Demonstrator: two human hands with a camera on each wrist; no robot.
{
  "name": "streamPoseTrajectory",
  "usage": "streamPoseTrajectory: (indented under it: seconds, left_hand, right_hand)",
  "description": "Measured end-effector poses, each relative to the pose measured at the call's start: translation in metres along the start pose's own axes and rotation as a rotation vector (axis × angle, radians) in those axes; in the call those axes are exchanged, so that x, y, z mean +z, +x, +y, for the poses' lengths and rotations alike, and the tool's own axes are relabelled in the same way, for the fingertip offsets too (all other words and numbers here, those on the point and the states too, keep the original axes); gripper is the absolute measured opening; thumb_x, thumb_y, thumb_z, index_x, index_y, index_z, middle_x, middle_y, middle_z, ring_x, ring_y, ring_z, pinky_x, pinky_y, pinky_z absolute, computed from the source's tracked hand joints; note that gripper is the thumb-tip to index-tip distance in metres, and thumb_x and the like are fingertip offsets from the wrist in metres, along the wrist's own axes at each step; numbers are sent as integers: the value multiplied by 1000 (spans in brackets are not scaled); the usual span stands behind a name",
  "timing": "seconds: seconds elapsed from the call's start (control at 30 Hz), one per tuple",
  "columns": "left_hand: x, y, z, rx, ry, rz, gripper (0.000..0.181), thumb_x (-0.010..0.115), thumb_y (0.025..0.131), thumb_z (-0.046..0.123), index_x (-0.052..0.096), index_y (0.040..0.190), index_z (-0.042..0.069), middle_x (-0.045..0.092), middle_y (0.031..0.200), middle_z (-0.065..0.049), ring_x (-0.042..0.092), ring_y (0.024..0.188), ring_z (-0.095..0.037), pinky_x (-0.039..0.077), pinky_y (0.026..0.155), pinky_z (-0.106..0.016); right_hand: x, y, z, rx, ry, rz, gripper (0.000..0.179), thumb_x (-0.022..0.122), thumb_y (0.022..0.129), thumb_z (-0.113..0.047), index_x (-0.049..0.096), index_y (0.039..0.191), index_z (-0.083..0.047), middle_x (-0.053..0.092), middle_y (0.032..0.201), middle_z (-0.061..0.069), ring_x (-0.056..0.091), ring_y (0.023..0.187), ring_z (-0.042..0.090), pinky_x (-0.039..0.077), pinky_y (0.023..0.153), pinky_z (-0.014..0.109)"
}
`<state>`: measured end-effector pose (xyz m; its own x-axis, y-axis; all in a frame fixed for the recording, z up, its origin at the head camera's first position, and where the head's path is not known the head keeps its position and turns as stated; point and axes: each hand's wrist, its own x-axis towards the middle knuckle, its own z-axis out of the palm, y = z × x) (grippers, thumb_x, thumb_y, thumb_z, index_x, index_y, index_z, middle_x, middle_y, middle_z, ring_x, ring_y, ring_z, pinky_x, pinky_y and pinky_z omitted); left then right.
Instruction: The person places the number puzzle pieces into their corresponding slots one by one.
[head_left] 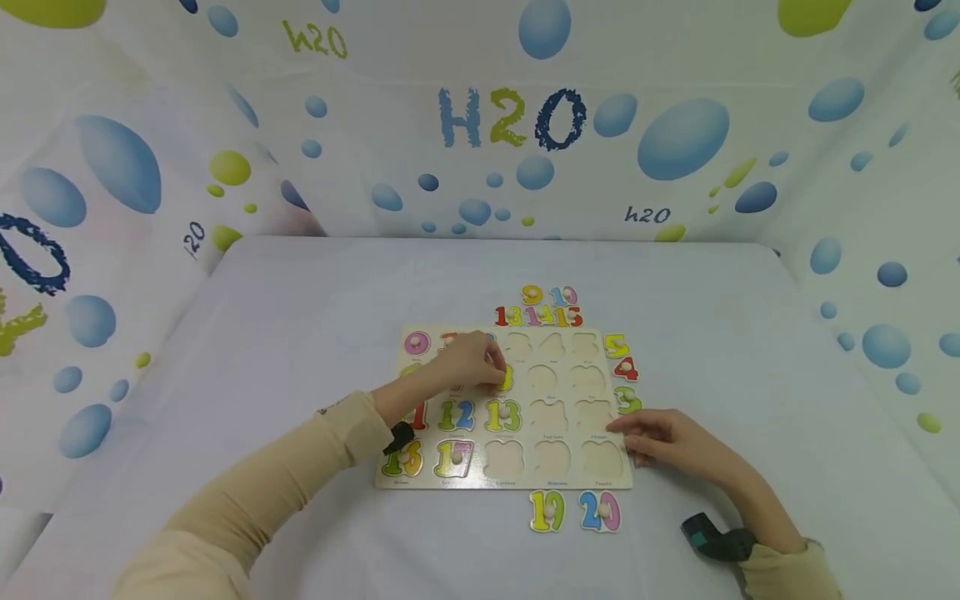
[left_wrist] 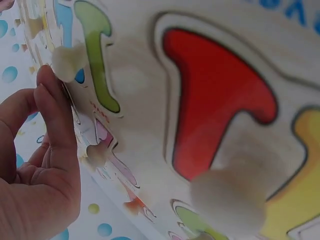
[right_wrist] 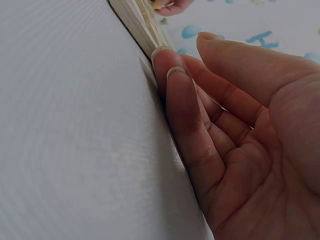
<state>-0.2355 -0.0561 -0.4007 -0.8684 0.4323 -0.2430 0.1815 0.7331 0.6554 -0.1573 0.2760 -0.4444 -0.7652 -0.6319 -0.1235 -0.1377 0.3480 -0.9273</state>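
Note:
A wooden number puzzle board lies on the white table, its left part filled with knobbed number pieces. My left hand reaches over it, thumb and fingertips pinching at a yellow number piece in the second row; the fingers partly cover that piece. In the left wrist view, the red numeral 1 looms close, and the left hand's fingertips are together beyond it. My right hand rests at the board's right edge with loosely bent fingers, holding nothing; its fingertips are against the edge.
Several loose number pieces lie behind the board, including an orange 9. A yellow 5, a red 4 and a green 3 lie along its right side. Pieces 19 and 20 lie before its front edge.

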Motion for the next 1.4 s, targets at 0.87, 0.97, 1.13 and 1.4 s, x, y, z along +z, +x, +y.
streamPoseTrajectory:
  seconds: [0.87, 0.97, 1.13, 1.4]
  left_hand:
    - [-31, 60, -3, -62, -173, 206, 10, 67, 85, 11, 66, 85, 1, 65, 64, -5, 64, 62, -17, 50, 68, -27]
    - [-36, 36, 8, -6, -233, 161, 8, 67, 85, 10, 65, 85, 2, 65, 65, -6, 66, 65, -23, 51, 64, -29]
    - [-13, -24, 22, 81, -160, -35, 3, 67, 83, 10, 64, 82, 9, 63, 59, -1, 65, 60, -23, 46, 53, -27]
    - [34, -69, 17, 136, -72, -116, 13, 68, 79, 8, 60, 73, 15, 54, 51, 5, 55, 45, -10, 32, 41, -19]
  right_hand:
    - [9, 2, 0, 5, 2, -16, 26, 56, 95, -11, 61, 117, 2, 61, 82, 8, 59, 67, 17, 51, 61, 28]
    - [7, 3, 0, 9, -14, -14, 26, 56, 95, -12, 61, 117, 1, 61, 82, 7, 59, 67, 17, 51, 61, 28]
    - [2, 1, -1, 14, -50, 4, 25, 57, 94, -13, 61, 116, 0, 61, 81, 5, 58, 66, 16, 51, 60, 27]
    - [-1, 1, -1, 7, -24, 9, 25, 57, 94, -12, 61, 115, 2, 61, 80, 5, 58, 66, 18, 51, 60, 27]
